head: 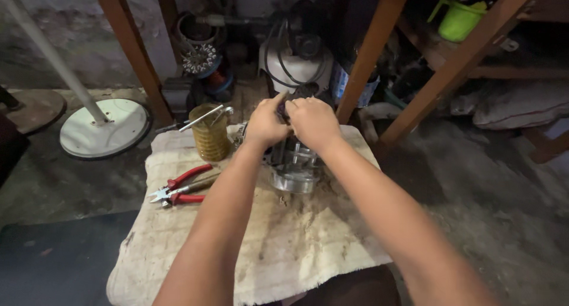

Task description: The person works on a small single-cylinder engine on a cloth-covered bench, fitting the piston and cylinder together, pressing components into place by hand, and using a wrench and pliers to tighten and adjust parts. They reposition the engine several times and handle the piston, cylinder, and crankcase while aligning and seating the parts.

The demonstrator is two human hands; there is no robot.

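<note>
Stained cloth point(284, 246) covers the table beneath both hands point(290, 123).

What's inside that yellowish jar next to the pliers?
Metal tools stick out of the yellow jar, their handles leaning over the rim. The jar's ribbed wall hides their lower ends and anything else inside.

Shiny metal motor housing point(293, 172) sits on coarse, stained cloth point(284, 246).

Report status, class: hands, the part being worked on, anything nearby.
Left hand and right hand both gripping top of metal motor part. Part sits on stained cloth. Red-handled pliers and yellow jar at left, apart.
</note>
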